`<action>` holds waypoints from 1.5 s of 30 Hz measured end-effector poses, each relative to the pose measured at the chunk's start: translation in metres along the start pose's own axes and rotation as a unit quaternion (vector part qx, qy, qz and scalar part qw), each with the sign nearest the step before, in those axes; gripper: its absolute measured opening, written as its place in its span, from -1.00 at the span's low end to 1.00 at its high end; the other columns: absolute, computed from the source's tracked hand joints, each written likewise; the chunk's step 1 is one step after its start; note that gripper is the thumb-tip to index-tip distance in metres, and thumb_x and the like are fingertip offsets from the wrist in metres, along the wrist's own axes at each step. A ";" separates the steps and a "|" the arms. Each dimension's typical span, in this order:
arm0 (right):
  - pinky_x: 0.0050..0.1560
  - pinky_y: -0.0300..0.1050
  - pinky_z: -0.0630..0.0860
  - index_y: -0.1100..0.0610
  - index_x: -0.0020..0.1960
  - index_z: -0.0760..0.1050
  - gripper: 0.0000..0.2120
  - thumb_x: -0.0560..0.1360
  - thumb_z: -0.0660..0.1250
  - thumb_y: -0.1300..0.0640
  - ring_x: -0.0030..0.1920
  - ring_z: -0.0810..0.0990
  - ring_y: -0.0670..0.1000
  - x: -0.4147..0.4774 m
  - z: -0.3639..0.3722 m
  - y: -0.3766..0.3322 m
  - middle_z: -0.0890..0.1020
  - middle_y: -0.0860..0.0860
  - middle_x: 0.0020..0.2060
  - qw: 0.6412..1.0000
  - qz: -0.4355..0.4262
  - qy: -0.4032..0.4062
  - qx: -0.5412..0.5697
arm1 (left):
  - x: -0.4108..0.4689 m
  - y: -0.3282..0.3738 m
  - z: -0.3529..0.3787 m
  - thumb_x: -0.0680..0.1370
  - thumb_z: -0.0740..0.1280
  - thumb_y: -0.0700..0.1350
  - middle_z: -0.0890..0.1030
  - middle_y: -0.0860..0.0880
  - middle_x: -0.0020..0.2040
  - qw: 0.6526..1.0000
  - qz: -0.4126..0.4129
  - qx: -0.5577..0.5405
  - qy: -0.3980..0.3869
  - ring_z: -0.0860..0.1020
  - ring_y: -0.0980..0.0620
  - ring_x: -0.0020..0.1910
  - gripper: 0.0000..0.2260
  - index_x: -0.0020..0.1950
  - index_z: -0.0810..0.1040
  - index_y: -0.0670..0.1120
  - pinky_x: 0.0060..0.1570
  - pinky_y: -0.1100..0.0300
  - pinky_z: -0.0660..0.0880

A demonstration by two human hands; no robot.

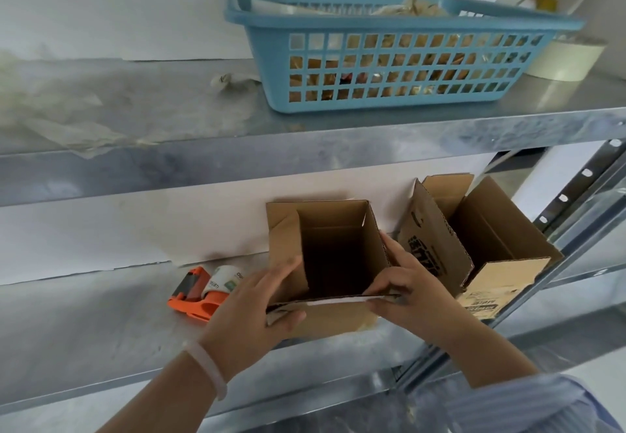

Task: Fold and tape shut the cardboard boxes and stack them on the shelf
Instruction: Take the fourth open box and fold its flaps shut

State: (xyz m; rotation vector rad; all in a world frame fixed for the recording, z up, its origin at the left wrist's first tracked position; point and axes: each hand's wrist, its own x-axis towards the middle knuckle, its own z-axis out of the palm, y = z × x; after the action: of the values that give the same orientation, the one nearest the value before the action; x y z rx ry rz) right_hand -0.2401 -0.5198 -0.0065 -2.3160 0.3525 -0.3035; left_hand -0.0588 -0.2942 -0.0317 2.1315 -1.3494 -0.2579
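Note:
An open cardboard box [333, 229] stands on the lower metal shelf [84, 341], its top flaps up and its inside dark. My left hand [257, 307] grips the box's near left corner, thumb under the front flap and fingers against the left flap. My right hand [399, 283] pinches the near flap's edge at the right corner. A second open box [487, 242] with printed flaps stands just to the right. An orange tape dispenser [203, 292] lies on the shelf to the left of my left hand.
On the upper shelf [305, 134] stand a blue plastic basket [389, 56] full of scraps and a tape roll [562, 59] at its right. Crumpled tape scraps lie at the far left. A perforated shelf upright [576, 188] runs along the right.

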 end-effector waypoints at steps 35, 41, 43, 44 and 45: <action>0.41 -0.14 0.28 -0.22 0.56 -0.21 0.14 0.34 0.58 -0.02 0.36 0.29 -0.18 0.065 0.012 0.026 0.33 -0.19 0.36 0.994 0.066 0.034 -0.075 | 0.071 -0.035 -0.007 0.37 0.56 0.08 0.14 0.14 0.46 0.994 -0.089 -0.059 -0.035 0.21 0.06 0.43 0.04 0.56 -0.15 0.22 0.46 0.01 0.27; 0.54 -0.16 -0.11 -0.24 0.42 0.36 -0.55 0.55 0.29 -0.16 0.54 0.00 -0.15 0.051 0.031 0.028 0.18 -0.40 0.39 0.982 0.074 0.045 -0.168 | 0.054 -0.040 0.000 0.31 0.02 0.57 0.18 0.19 0.51 0.995 -0.071 0.066 -0.039 0.14 0.07 0.49 -0.21 0.48 0.30 0.27 0.49 0.06 0.09; 0.54 -0.12 -0.19 -0.26 0.45 0.31 -0.56 0.58 0.21 -0.20 0.56 -0.12 -0.13 0.052 0.031 0.026 0.14 -0.38 0.43 0.977 0.090 0.018 -0.191 | 0.049 -0.042 0.005 0.29 -0.16 0.62 0.17 0.22 0.53 0.994 -0.077 0.080 -0.022 0.16 0.07 0.50 -0.15 0.47 0.30 0.29 0.49 0.03 0.12; 0.55 -0.11 -0.17 -0.26 0.48 0.25 -0.53 0.58 0.20 -0.21 0.56 -0.13 -0.15 0.053 0.030 0.026 0.09 -0.37 0.47 0.979 0.101 -0.009 -0.178 | 0.047 -0.042 0.008 0.31 -0.17 0.60 0.16 0.22 0.54 0.994 -0.080 0.077 -0.014 0.17 0.07 0.50 -0.18 0.46 0.30 0.29 0.49 0.01 0.14; 0.55 -0.12 -0.14 -0.26 0.50 0.18 -0.48 0.58 0.20 -0.21 0.55 -0.15 -0.17 0.053 0.031 0.025 0.01 -0.36 0.50 0.981 0.113 -0.040 -0.155 | 0.046 -0.042 0.009 0.34 -0.16 0.59 0.17 0.22 0.54 0.994 -0.085 0.074 -0.007 0.19 0.06 0.50 -0.21 0.46 0.31 0.29 0.49 -0.02 0.16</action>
State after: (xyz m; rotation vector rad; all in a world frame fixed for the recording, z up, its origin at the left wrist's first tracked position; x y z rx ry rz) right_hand -0.1846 -0.5343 -0.0402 -2.5518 0.6556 -0.0436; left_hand -0.0096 -0.3249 -0.0568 2.3762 -1.2302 -0.2480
